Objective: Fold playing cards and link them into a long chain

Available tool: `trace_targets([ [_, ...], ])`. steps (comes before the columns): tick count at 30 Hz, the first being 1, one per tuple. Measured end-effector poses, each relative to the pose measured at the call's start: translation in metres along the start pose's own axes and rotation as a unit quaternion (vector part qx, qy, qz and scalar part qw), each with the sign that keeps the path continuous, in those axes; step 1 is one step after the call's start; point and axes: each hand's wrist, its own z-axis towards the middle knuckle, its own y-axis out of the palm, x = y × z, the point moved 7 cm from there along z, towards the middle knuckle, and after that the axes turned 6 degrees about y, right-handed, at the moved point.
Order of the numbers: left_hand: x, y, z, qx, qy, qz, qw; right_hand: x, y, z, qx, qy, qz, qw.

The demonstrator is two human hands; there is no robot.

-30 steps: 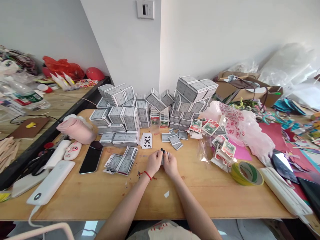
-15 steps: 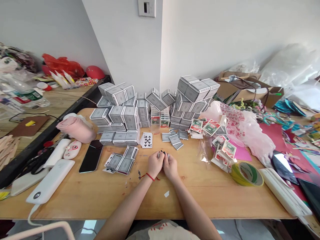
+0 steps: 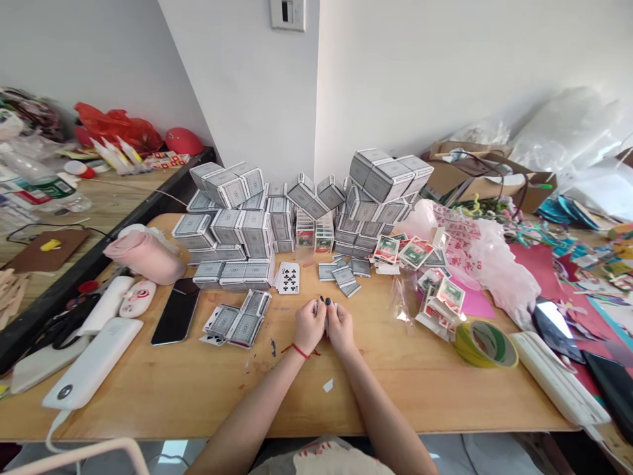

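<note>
My left hand, with a red string at its wrist, and my right hand meet over the table. Their fingers are curled together around playing cards, of which only a thin grey edge shows. Just beyond them lie loose grey-backed cards and a face-up pile topped by a black clubs card. To the left, more cards rest in a small spread. Folded cards are built into block-like stacks on the left and more stacks on the right.
Opened card boxes, yellow tape and a white power strip are at right. A phone, a white power bank and a pink pouch lie at left. A paper scrap lies near the front.
My hands stay together, with the fingers shifting slightly around the cards and the thumbs changing position. The whole view has moved a little; the stacks look unchanged.
</note>
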Motion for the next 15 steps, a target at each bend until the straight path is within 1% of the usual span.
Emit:
trace_targets([
  [3,0.0024,0.0005,0.0006,0.009,0.005,0.029,1.0,-0.0009,-0.0021,0.0027,0.004,-0.002,0.001,1.0],
  [9,0.0023,0.0011,0.0035,-0.011,0.039,0.114,0.993,-0.0049,-0.0014,0.0028,0.022,-0.031,-0.044,0.998],
  [15,-0.0009,0.0022,0.0058,-0.049,0.046,0.238,0.969,-0.0078,-0.0003,0.0,0.049,-0.057,-0.092,0.993],
])
